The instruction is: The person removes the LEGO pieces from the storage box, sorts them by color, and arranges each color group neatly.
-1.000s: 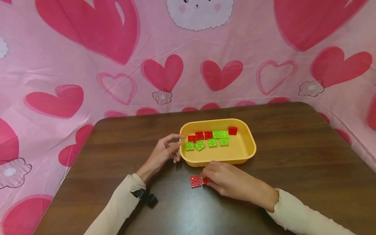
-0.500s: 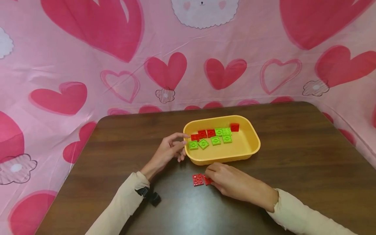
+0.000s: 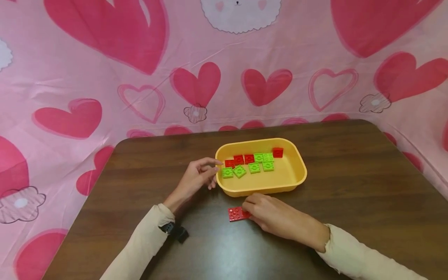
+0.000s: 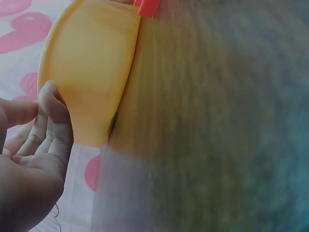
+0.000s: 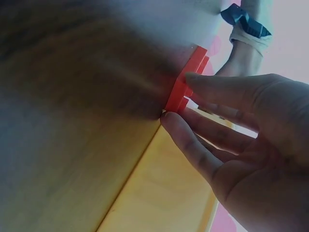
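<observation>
In the head view my right hand [image 3: 271,214] pinches a flat red building brick [image 3: 246,213] on the table, just in front of the yellow tray [image 3: 260,192]. Its left edge meets a second red brick [image 3: 234,214] with studs facing up. From the right wrist, thumb and fingertips show on the red brick [image 5: 186,79]. My left hand [image 3: 197,177] is at the tray's left end, its thumb and fingers about the rim. The left wrist view shows that hand [image 4: 41,140] beside the tray wall [image 4: 96,63]. Inside the tray lie red bricks [image 3: 249,158] and green bricks [image 3: 254,167].
The dark wooden table [image 3: 350,175] reaches back to a pink cloth [image 3: 140,46] printed with hearts. A black strap with a small device [image 3: 175,232] sits on the left wrist. Both forearms, in cream sleeves [image 3: 140,245], lie over the table's near part.
The gap between the two red bricks has closed; they now lie edge to edge, the right hand still on the right one. The left hand stays at the tray's end.
</observation>
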Motion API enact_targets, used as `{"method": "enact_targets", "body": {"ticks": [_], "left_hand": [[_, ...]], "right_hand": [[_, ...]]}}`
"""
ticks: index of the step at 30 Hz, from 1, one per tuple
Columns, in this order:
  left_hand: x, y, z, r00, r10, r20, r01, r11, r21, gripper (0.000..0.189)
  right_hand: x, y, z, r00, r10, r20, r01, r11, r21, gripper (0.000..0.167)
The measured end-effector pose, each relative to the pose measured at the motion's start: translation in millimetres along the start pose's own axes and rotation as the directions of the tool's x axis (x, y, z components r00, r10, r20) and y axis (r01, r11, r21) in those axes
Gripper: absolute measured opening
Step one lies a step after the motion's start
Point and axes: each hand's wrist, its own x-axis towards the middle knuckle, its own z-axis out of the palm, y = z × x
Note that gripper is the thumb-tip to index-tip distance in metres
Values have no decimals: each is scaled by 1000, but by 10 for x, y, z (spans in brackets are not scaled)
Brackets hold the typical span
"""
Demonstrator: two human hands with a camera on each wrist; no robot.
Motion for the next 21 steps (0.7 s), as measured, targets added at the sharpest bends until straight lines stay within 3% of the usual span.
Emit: {"method": "enact_targets", "body": {"ticks": [9,14,17,21], "left_hand": [[-6,16,-20,1000,-17,-1,17,1000,7,28],[-5,45,31,999,-39,-24,40,999,22,28],[-3,65,52,997,-61,-41,64,996,56,29],[-2,110,35,995,-84,-52,89,991,104,30]], "right_hand": [[-6,10,-23,999,-9,-37,9,1000,7,20],[-37,29,-147,998,20,-58,-15,997,78,17],[-58,74,-263,993,23,-118,-11,994,106,17],[-73,209,-434,970,52,-237,-29,995,97,25]]}}
